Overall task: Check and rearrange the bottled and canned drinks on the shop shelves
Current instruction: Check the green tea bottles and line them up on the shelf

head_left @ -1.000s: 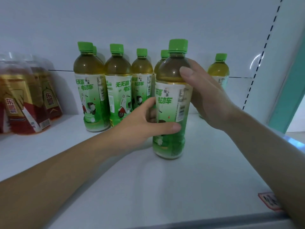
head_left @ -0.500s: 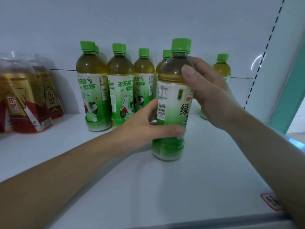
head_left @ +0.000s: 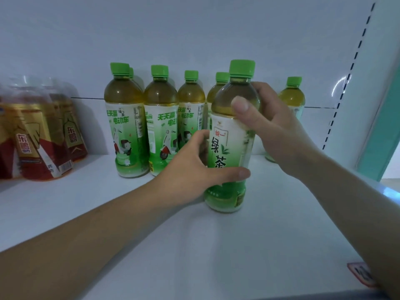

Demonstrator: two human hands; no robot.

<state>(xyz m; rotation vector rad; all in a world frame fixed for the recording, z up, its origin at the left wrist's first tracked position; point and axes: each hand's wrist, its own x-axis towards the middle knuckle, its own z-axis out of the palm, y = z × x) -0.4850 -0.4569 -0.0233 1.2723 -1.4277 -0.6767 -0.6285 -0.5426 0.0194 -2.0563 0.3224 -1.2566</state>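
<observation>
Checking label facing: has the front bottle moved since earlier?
Yes. The front bottle turned in place, its label sweeping left, so the tea name faces out; it stands in the same spot before the back row.

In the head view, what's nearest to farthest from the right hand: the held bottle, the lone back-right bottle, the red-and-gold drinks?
1. held bottle, front centre, gripped by the right hand.
2. lone bottle, back right, just behind the hand.
3. red-and-gold drinks, far left.
</observation>
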